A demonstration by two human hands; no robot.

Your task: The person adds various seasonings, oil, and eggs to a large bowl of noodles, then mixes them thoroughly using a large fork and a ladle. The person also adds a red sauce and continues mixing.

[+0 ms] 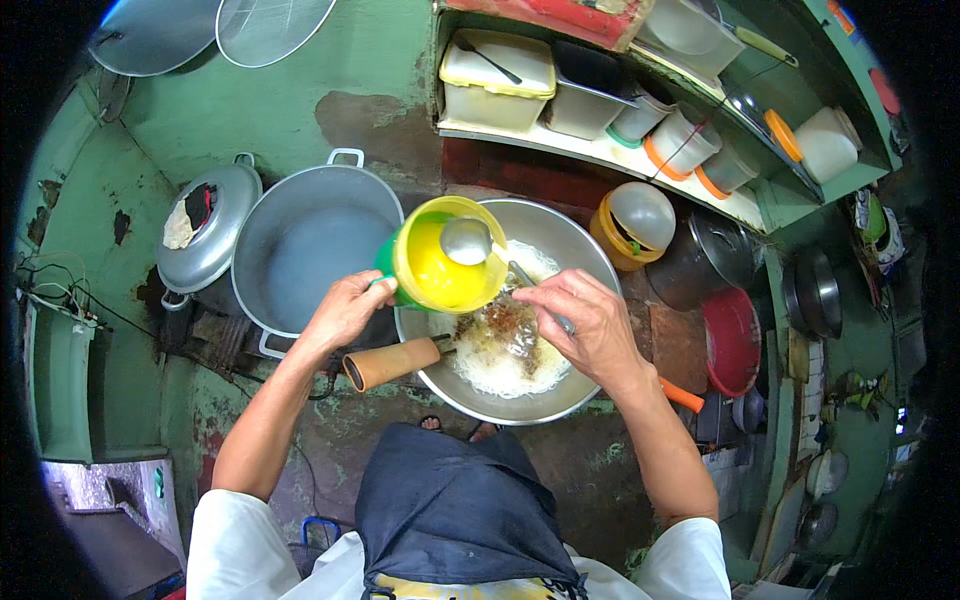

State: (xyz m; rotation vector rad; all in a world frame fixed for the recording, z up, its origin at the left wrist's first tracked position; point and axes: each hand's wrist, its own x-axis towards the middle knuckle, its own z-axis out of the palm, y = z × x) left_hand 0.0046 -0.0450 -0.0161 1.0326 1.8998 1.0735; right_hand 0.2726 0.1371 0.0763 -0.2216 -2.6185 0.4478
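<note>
My left hand [351, 306] grips the handle of a yellow and green plastic jug [401, 255], which is tilted over a wide metal bowl [589, 251]. Yellow liquid [442, 281] fills part of the jug. Held in my right hand [589, 319] is a metal ladle [466, 241], its round scoop over the jug's mouth. White shredded food [491, 375] lies in the bowl, with brown seasoning [499, 324] and wet, glossy patches at its middle. A thick wooden handle [394, 364] sticks out over the bowl's left rim; the jug hides part of the bowl.
Left of the bowl stands a deep aluminium pot [262, 247] holding cloudy liquid, beside a lidded pot [214, 247] with cloths on top. A yellow container [615, 244], a dark pot [694, 262] and a red basin [731, 341] are on the right. Shelves [585, 150] hold plastic tubs above.
</note>
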